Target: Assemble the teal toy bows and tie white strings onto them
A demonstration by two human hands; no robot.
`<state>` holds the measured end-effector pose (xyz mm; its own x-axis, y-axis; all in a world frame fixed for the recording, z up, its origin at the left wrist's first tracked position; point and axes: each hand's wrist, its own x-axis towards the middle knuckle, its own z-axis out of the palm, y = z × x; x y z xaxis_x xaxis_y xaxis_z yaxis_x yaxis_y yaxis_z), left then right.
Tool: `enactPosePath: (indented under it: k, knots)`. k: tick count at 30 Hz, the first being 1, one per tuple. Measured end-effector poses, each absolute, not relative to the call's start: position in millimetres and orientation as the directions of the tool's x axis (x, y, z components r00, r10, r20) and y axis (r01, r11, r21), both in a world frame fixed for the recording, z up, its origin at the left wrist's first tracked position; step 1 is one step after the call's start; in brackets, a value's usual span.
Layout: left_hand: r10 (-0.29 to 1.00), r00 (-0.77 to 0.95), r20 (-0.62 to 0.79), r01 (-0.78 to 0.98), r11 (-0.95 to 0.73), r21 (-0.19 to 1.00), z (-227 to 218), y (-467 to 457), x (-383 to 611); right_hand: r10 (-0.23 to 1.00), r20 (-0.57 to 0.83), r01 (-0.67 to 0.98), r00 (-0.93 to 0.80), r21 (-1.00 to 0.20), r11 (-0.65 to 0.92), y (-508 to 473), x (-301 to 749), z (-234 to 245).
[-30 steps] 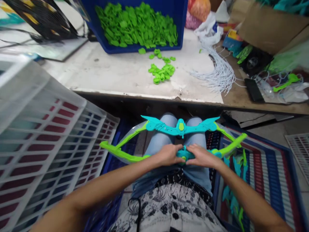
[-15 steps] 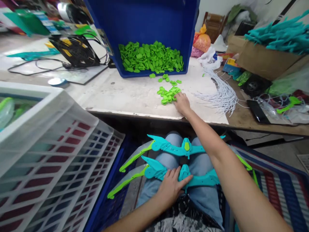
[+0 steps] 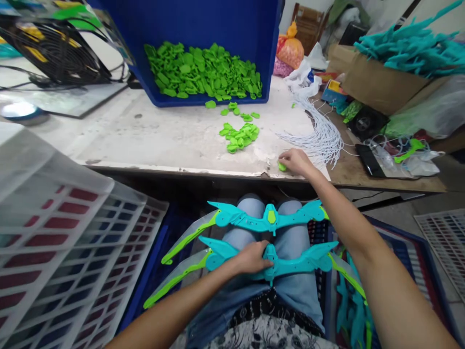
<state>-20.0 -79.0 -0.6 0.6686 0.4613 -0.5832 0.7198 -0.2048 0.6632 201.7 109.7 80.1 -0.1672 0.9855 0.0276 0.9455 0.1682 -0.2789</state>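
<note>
Small green plastic piece (image 3: 282, 166) pinched in right hand (image 3: 298, 162).

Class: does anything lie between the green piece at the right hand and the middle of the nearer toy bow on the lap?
Yes. The farther bow lies across the knees between the green piece at the right hand and the nearer bow, whose middle the left hand grips.
</note>
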Motion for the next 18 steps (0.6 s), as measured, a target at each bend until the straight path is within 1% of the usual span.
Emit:
enactPosePath:
  k: [2,3,6,8,10,12,14,16,18]
  knots:
    - [0.474,0.673,-0.568,0.699,-0.159,0.697,-5.6,-75.0,-18.4,0.963,0.138,0.931,-0.231,-0.257,0.26,100.7,204.5,71.1]
    - [0.483,0.668,-0.566,0.696,-0.136,0.706,-7.6,-74.3,-18.5,0.944,0.167,0.913,-0.286,-0.252,0.321,97.4,206.4,67.0]
    - [0.483,0.678,-0.554,0.654,-0.054,0.754,-10.3,-72.1,-20.5,0.888,0.183,0.854,-0.422,-0.247,0.457,88.9,214.2,58.8]
    - [0.463,0.706,-0.536,0.588,0.039,0.808,-10.4,-68.6,-22.3,0.876,0.222,0.842,-0.427,-0.255,0.475,77.0,218.2,55.9]
    - [0.423,0.732,-0.534,0.516,0.169,0.84,-11.0,-63.7,-24.2,0.864,0.293,0.822,-0.409,-0.294,0.488,52.2,217.6,52.1]
    - [0.38,0.74,-0.555,0.465,0.308,0.83,-13.0,-59.3,-25.8,0.832,0.349,0.761,-0.431,-0.355,0.543,11.6,210.7,45.2]
    - [0.352,0.737,-0.577,0.434,0.408,0.803,-16.1,-56.5,-26.8,0.78,0.381,0.672,-0.498,-0.4,0.624,-40.2,199.1,34.5]
    - [0.334,0.724,-0.603,0.435,0.457,0.776,-19.0,-55.7,-27.0,0.727,0.398,0.603,-0.56,-0.406,0.687,-92.4,186.0,20.7]
    - [0.32,0.717,-0.62,0.452,0.464,0.762,-20.4,-55.9,-26.4,0.712,0.395,0.591,-0.58,-0.398,0.702,-133.3,174.6,5.9]
